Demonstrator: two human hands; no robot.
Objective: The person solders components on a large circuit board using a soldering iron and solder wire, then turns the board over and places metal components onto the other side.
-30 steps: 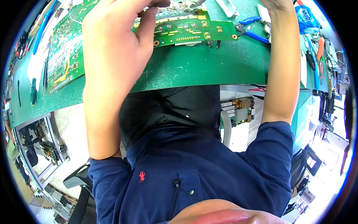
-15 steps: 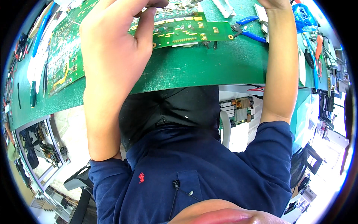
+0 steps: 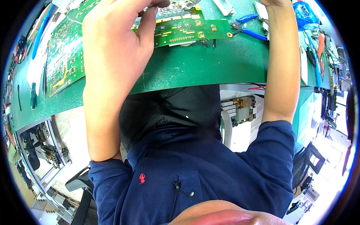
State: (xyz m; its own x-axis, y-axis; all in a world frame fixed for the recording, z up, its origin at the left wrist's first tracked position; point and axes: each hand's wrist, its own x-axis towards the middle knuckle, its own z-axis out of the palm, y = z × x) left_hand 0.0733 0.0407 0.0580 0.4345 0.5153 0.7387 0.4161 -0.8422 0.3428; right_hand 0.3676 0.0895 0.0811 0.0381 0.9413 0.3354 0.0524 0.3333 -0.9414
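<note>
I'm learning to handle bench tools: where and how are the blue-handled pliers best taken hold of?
Probably around both blue handles, coming from the right: the pliers lie with handles splayed rightward, while their dark head points left toward the green circuit board.

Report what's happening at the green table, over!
Left hand hiding part of the green circuit board, grip unclear. Right hand mostly out of frame. Blue-handled cutters beside board's right end.
</note>
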